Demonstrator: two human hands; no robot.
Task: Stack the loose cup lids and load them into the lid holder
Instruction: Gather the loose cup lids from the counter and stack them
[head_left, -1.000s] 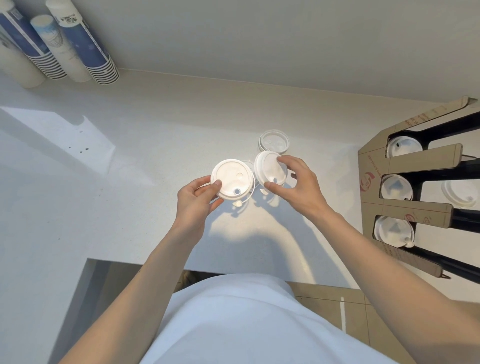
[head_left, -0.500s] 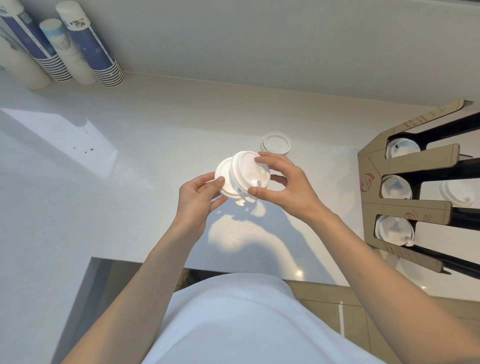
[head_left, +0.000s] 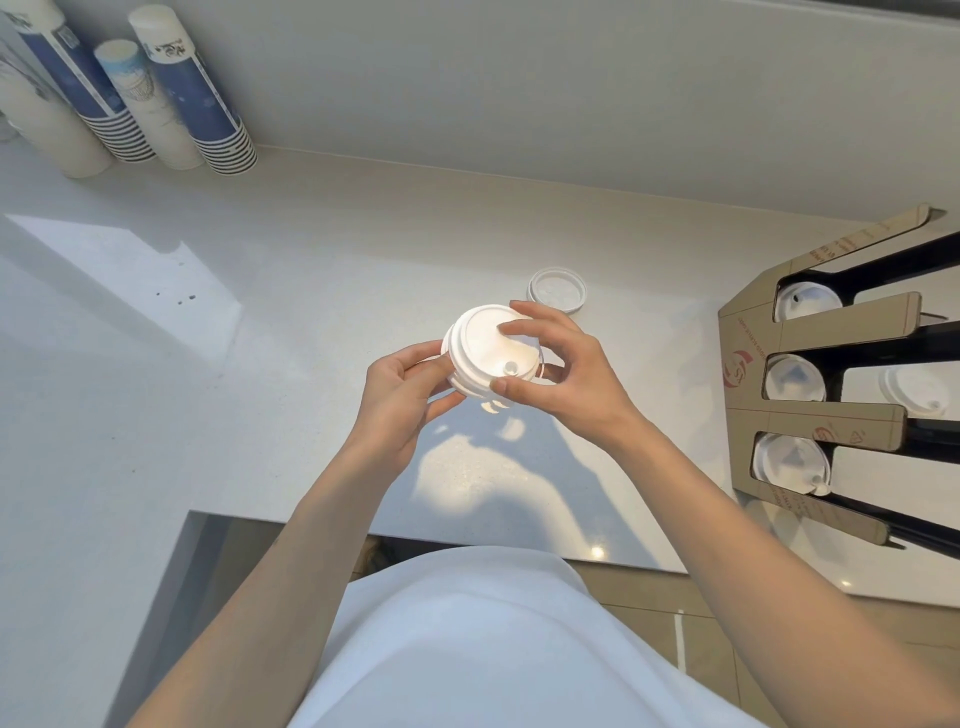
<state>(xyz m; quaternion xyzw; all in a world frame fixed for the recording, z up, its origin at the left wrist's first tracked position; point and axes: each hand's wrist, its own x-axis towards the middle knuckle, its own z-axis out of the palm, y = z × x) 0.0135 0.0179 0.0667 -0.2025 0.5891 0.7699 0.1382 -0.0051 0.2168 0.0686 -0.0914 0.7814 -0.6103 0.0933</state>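
A small stack of white cup lids (head_left: 485, 353) is held above the white counter (head_left: 291, 322) between both hands. My left hand (head_left: 402, 387) grips the stack's lower left side. My right hand (head_left: 558, 371) presses on the top lid, thumb at the near rim and fingers over the far edge. Just behind the hands, one loose lid (head_left: 557, 289) lies upside down on the counter. The cardboard lid holder (head_left: 810, 415) stands at the right, with white lids visible in its three slots.
Several stacks of blue and white paper cups (head_left: 171, 98) lean against the wall at the back left. Another lid (head_left: 914, 387) lies behind the holder at the far right. The counter's front edge (head_left: 467, 540) runs near my white-clothed body.
My right hand brought its lid leftward and set it on the lid in my left hand. The two lids, held apart a second ago, are now together as one stack.
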